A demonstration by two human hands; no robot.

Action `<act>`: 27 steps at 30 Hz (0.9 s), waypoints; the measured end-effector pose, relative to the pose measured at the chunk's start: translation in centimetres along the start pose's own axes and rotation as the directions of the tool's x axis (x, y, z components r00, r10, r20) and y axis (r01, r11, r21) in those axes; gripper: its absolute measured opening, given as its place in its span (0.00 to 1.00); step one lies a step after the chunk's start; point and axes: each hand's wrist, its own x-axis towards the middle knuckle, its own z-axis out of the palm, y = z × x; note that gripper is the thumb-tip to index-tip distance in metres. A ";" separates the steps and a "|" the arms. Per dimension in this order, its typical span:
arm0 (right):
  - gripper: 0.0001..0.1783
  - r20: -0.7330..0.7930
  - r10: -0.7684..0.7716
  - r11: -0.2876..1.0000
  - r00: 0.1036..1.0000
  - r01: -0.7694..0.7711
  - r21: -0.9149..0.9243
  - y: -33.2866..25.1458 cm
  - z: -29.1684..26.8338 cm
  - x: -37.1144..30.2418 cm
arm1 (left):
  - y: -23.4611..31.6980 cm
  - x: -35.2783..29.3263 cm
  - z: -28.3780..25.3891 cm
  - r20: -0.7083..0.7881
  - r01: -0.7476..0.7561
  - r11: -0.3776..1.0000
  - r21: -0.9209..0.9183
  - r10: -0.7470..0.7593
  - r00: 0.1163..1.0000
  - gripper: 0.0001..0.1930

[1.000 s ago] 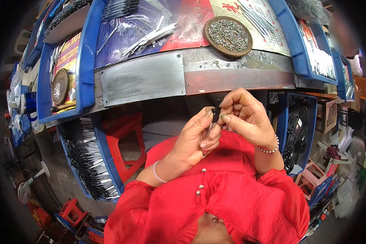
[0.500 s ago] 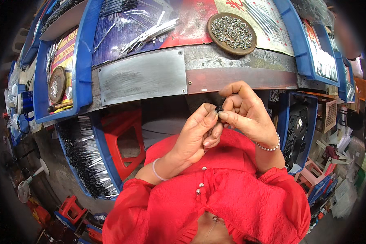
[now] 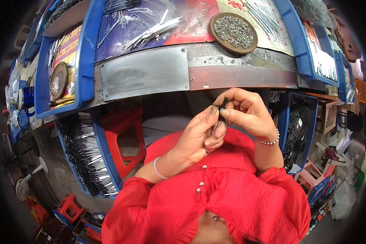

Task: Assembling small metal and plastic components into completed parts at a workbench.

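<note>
Just in front of the bench edge, my two hands meet around a slim piece with a black end point(image 3: 223, 105). My left hand point(image 3: 200, 133) is closed, its thumb and fingers pinching the piece, with a thin greyish shaft running down between the fingers. At the black end, my right hand point(image 3: 250, 116) pinches with thumb and forefinger, the other fingers curled. The fingers cover much of the piece, so its exact kind cannot be made out. Above the hands, a round dish point(image 3: 252, 45) of small metal pins or rivets sits on the bench.
A metal plate point(image 3: 146, 75) is fixed to the bench's front. Thin metal strips point(image 3: 152, 32) lie behind it. Blue trays point(image 3: 85, 69) stand at both sides. A bin of black-ended metal pieces point(image 3: 87, 152) and a red stool point(image 3: 124, 138) are at lower left.
The black end now stands up higher between my fingertips, and more of the shaft shows below. My right forefinger has come down toward the piece. The view has shifted slightly.
</note>
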 end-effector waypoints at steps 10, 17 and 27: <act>0.08 -0.044 -0.039 0.997 0.998 0.035 -0.072 0.6 0.8 -0.6 | 0.0 -1.5 0.1 -0.010 0.053 0.998 0.016 -0.053 0.999 0.13; 0.08 -0.020 0.021 0.999 1.000 -0.022 -0.045 0.4 0.7 0.3 | 1.2 -1.4 0.0 -0.012 0.019 0.989 0.150 -0.018 1.000 0.13; 0.09 0.077 0.081 0.996 0.994 -0.077 -0.049 -1.0 1.0 2.6 | 5.0 -2.6 2.1 -0.072 0.100 0.808 0.581 -0.072 0.995 0.16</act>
